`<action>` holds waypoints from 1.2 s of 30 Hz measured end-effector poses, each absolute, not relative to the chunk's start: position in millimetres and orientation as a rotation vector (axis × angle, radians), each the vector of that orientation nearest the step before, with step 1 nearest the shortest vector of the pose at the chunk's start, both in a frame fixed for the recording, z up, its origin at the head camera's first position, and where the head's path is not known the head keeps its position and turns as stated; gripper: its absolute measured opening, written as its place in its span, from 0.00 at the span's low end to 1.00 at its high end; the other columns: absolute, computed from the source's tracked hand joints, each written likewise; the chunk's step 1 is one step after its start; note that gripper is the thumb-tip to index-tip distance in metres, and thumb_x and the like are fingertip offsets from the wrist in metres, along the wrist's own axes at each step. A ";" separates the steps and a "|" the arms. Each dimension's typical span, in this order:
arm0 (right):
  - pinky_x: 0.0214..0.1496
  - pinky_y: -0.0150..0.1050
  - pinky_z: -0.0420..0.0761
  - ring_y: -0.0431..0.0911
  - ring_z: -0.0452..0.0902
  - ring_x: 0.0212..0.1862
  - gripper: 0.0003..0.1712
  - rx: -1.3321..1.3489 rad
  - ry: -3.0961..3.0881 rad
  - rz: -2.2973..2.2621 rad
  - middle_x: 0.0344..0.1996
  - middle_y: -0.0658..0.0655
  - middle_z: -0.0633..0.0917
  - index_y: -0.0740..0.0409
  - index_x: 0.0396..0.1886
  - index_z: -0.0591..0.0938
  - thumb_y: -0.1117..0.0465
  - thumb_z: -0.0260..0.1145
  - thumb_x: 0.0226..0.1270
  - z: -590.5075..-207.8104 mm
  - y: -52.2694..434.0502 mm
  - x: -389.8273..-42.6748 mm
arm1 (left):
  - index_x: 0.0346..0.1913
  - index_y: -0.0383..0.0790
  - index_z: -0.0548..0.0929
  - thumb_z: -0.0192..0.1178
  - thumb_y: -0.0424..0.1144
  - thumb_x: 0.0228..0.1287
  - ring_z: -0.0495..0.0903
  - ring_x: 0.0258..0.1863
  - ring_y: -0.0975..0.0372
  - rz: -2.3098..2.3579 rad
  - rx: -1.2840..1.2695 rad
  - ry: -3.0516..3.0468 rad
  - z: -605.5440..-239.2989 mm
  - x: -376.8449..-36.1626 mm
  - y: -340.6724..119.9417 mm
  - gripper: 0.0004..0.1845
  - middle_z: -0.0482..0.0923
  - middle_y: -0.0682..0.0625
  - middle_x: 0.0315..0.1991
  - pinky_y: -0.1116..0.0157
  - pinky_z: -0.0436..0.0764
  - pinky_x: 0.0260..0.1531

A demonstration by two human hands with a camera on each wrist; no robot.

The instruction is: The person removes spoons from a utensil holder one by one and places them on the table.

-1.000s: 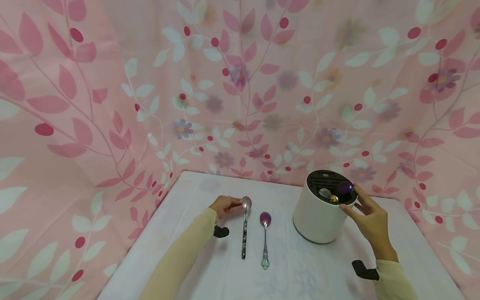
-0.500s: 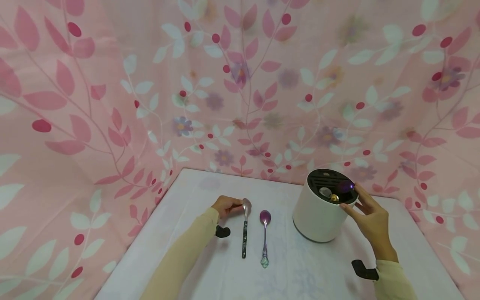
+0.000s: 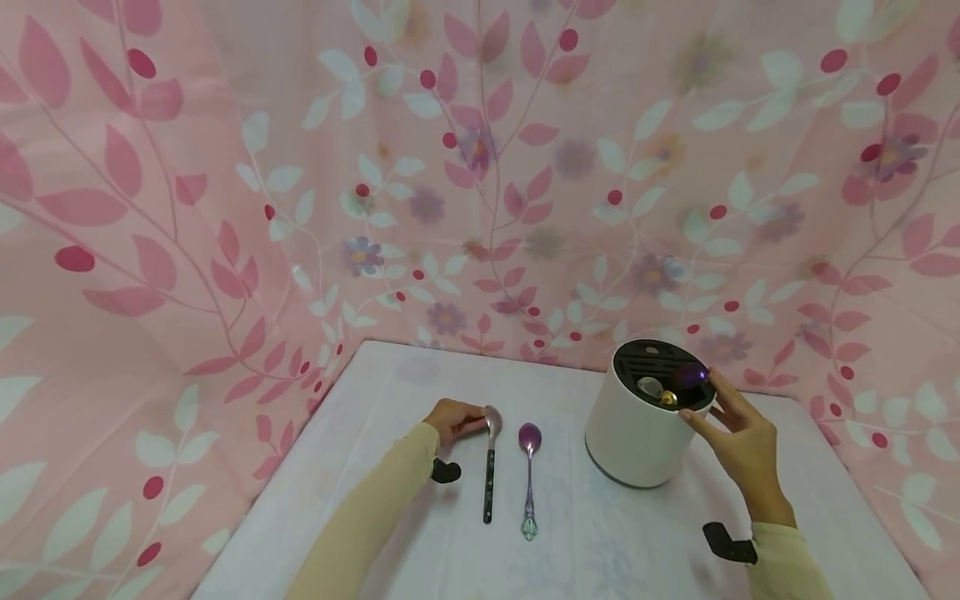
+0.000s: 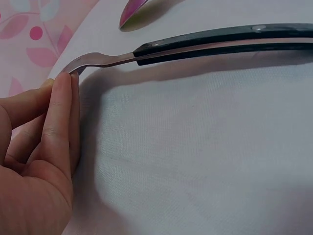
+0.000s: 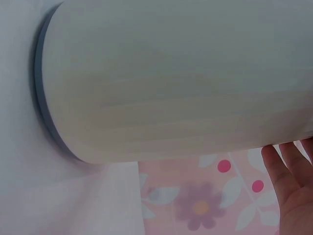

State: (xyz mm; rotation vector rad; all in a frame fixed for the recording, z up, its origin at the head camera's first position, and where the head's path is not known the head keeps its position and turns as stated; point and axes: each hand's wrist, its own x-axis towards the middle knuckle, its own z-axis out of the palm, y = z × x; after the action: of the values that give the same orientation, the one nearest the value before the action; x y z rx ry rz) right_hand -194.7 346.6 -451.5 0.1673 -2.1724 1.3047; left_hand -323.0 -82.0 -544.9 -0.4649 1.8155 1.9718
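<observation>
A silver spoon [image 3: 489, 467] with a dark handle [image 4: 220, 41] lies on the white table [image 3: 600, 542]. My left hand [image 3: 454, 417] pinches its bowl end, and the fingertips [image 4: 61, 93] cover the bowl. Just right of it lies a purple-bowled spoon [image 3: 529, 475] [image 4: 134, 12], which neither hand touches. My right hand [image 3: 738, 437] rests against the upper rim of a white cylindrical holder [image 3: 633, 433] [image 5: 171, 83]. Its thumb lies on the holder's side and its fingers [image 5: 288, 171] are fairly straight. A purple spoon bowl [image 3: 690, 375] and other utensil ends stick out of the holder's black slotted top.
Pink cloth with a leaf and flower print [image 3: 480, 167] hangs close behind and on both sides of the table. A black wrist mount [image 3: 445, 471] sits under the left sleeve, and another black wrist mount [image 3: 726, 542] sits by the right cuff.
The left hand and the silver spoon have shifted very slightly toward me. The right hand and the holder have stayed put.
</observation>
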 end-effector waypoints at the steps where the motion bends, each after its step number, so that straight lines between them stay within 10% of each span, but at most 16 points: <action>1: 0.52 0.21 0.73 0.35 0.70 0.63 0.44 0.170 -2.170 1.308 0.68 0.55 0.71 0.55 0.68 0.73 0.74 0.77 0.49 -451.9 346.9 -194.9 | 0.43 0.28 0.86 0.73 0.29 0.52 0.85 0.31 0.61 1.968 -0.464 1.824 -545.6 -323.4 -81.3 0.15 0.85 0.43 0.34 0.66 0.85 0.38; 36: 0.52 0.23 0.74 0.37 0.71 0.64 0.45 0.116 -2.177 1.315 0.67 0.56 0.71 0.50 0.68 0.73 0.73 0.77 0.49 -454.5 349.1 -197.9 | 0.33 0.34 0.88 0.67 0.34 0.61 0.86 0.26 0.58 1.680 -0.074 2.505 -550.9 -329.2 -92.0 0.05 0.84 0.47 0.28 0.66 0.86 0.31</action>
State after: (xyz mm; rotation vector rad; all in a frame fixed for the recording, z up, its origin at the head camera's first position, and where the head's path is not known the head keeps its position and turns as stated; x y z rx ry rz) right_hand -197.9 349.1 -454.5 0.1162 -2.1766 1.3151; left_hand -329.2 -92.0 -550.9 -0.0737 2.5049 1.6798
